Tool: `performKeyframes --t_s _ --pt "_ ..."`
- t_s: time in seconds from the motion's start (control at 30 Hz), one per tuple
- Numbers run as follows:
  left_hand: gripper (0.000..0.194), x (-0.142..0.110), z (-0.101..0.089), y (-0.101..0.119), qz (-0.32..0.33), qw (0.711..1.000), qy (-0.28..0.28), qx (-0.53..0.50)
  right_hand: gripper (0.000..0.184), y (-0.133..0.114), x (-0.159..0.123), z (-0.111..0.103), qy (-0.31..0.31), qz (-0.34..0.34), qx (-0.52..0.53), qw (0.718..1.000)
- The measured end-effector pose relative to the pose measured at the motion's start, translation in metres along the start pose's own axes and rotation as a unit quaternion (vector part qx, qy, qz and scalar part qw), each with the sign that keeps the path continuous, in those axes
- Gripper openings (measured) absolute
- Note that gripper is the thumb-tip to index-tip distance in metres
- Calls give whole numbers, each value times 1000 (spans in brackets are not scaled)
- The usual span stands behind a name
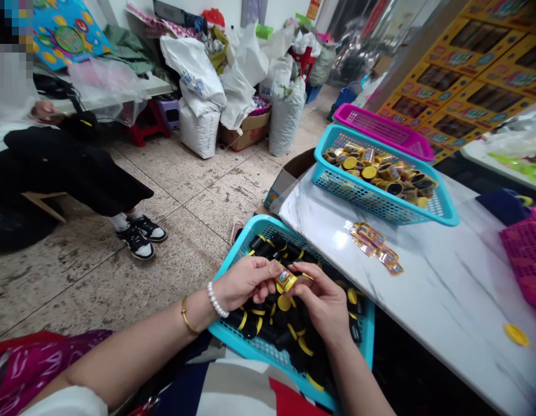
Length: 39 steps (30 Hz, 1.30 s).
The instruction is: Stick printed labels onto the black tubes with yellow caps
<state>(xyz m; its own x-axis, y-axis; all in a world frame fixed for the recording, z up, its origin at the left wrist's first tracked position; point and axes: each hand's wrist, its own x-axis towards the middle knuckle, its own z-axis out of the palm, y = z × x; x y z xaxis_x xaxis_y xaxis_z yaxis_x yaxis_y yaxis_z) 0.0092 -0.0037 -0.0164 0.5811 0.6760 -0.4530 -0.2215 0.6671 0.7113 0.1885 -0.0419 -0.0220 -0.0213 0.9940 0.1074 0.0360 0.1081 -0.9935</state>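
Between my two hands is a small cylinder (285,278) with a yellow end and a colourful printed label around it. My left hand (252,278), with a pearl bracelet at the wrist, pinches it from the left. The fingers of my right hand (322,297) close on its right side. Under my hands a turquoise basket (226,263) holds many black cylinders (268,332) with yellow ends. Printed label stickers (376,247) lie on the marbled table to the right.
A second turquoise basket (380,209) full of labelled cylinders stands on the white table (428,294). A yellow disc (516,334) lies near its right side. Magenta baskets (383,132), stacked yellow boxes (467,75) and white sacks (200,115) are around. A seated person (72,156) is at left.
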Motion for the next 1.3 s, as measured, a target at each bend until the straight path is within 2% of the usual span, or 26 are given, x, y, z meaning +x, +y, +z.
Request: performKeyframes --t_s 0.07,0.2,0.4,0.43,0.57,0.6,0.67,0.73,0.8,0.93,1.03,1.1,1.17,1.2,1.23,1.3 --pt "39 1 -1 0 -1 1000 -17 -5 23 -1 -3 1 -23 -22 -7 999" --pt "38 2 -3 -2 -31 998 -51 -19 18 -1 -7 1 -10 -47 8 999" --pt "41 1 -3 -3 -53 998 -40 -7 18 1 -4 0 -38 -81 -104 991" --pt "41 0 -3 -3 -53 998 -37 -4 21 0 -5 1 -44 -73 -106 991" --pt "42 -2 1 -3 -28 999 -20 16 49 -11 -12 9 -71 -22 -139 987" --pt "42 -3 3 -3 -17 1000 -16 21 47 -15 -12 9 -75 -27 -169 982" --pt "43 -5 5 -3 -3 999 -4 34 30 -23 -6 3 -64 -50 -237 968" --pt "45 -7 6 -5 5 999 5 45 21 -34 11 -15 -22 -70 -299 952" --pt "46 -10 6 -7 21 998 3 52 18 -50 41 -42 51 -88 -348 932" --pt "47 -9 1 -11 43 997 1 66 31 -94 113 -107 236 -148 -408 870" --pt "46 -8 -4 -11 59 995 31 74 44 -116 145 -142 282 -155 -429 844" --pt "42 -11 -8 -12 72 992 55 93 43 -115 146 -154 291 -139 -447 834" --pt "38 -16 -13 -14 106 977 103 151 35 -101 129 -155 286 -126 -467 827" --pt "35 -20 -15 -15 142 960 137 197 30 -92 116 -152 275 -119 -476 827" --pt "31 -24 -17 -15 190 933 169 253 25 -81 101 -147 259 -115 -485 827" --pt "21 -31 -21 -12 306 847 216 376 19 -61 69 -133 227 -120 -500 827"
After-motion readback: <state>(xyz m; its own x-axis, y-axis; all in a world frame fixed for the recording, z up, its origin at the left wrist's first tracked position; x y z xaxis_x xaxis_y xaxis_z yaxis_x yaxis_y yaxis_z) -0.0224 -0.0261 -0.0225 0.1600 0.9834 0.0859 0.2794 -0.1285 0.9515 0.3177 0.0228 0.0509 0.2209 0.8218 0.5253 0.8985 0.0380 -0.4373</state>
